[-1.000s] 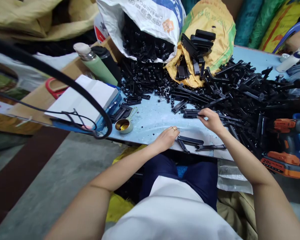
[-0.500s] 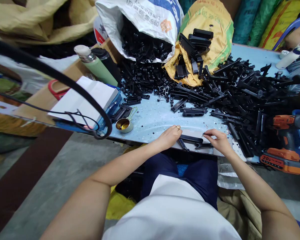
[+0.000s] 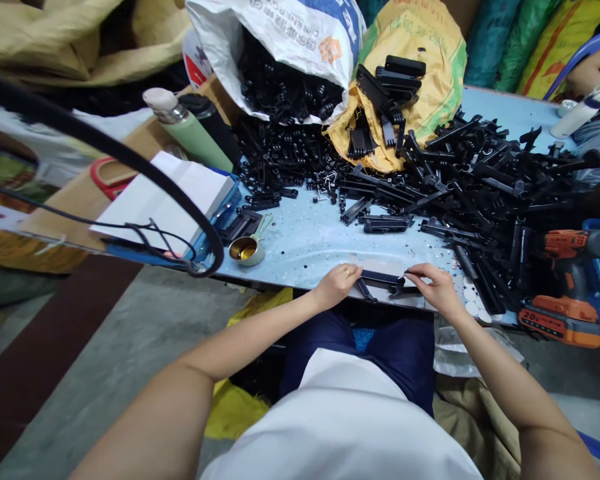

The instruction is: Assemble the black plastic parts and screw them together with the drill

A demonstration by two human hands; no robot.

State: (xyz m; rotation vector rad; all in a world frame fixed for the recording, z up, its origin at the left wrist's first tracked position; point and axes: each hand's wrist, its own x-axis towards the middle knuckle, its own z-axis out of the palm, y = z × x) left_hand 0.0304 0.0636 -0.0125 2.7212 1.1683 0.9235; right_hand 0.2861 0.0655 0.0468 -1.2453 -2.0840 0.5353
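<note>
At the front edge of the table, a long narrow black plastic part [image 3: 381, 277] lies between my two hands. My left hand [image 3: 337, 285], with a ring on one finger, has its fingers closed on the part's left end. Thumb and fingertips of my right hand [image 3: 437, 288] are pinched at the part's right end. Whatever sits in that pinch is too small to make out. Just below the long part rests a second black plastic piece [image 3: 366, 291], set at a slant.
A large heap of black plastic parts [image 3: 480, 180] covers the right and back. Behind stand a white sack [image 3: 280, 30] and a yellow sack [image 3: 420, 40]. A metal measuring cup [image 3: 253, 253] and green bottle [image 3: 193, 137] are left. An orange cordless drill [image 3: 563, 313] lies right.
My right hand has come slightly left and down, its fingertips now at the long part's right end. My left hand has dropped a little, still holding the left end.
</note>
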